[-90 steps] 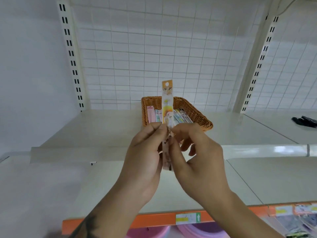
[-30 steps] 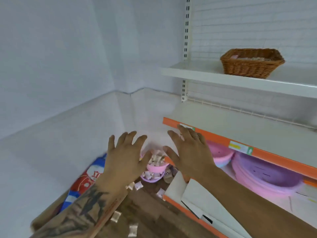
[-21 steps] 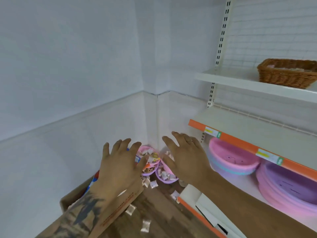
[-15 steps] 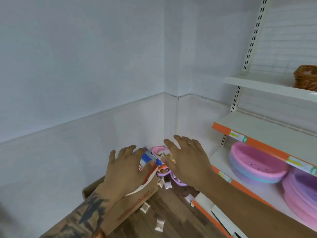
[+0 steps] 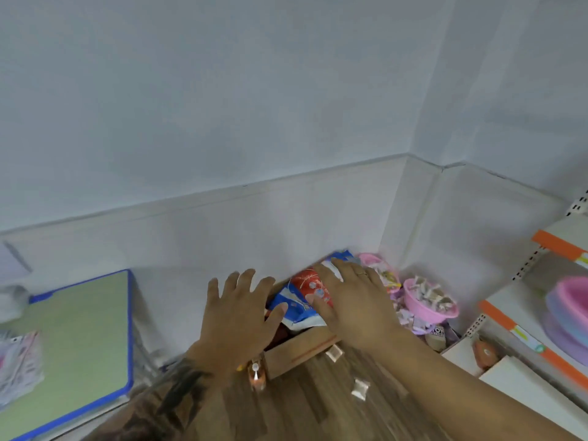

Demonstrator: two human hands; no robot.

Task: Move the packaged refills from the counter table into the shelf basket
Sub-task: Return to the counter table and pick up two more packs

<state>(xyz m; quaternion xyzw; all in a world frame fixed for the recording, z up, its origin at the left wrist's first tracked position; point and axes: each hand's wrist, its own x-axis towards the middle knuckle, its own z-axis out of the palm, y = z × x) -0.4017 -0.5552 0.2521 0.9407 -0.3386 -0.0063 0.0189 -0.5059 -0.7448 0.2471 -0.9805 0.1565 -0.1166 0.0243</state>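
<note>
My left hand (image 5: pixel 237 316) and my right hand (image 5: pixel 353 305) hover with spread fingers, holding nothing, over an open cardboard box (image 5: pixel 299 350) on the wooden counter table (image 5: pixel 318 409). A red, blue and white bag (image 5: pixel 300 299) fills the box. My right fingers lie on or just over that bag; contact is unclear. No refill pack is plainly visible in the blurred view. The shelf basket is out of sight.
Pink bowls (image 5: pixel 429 305) of small wrapped items stand in the wall corner right of the box. Small sachets (image 5: pixel 359 388) lie loose on the counter. A green board with a blue rim (image 5: pixel 73 338) sits at the left. Orange-edged shelves (image 5: pixel 525 340) with pink basins are at the right.
My view swung left and down, away from the shelf basket to the counter corner. The refill I held 3 s ago is gone; both empty hands reached forward over the box.
</note>
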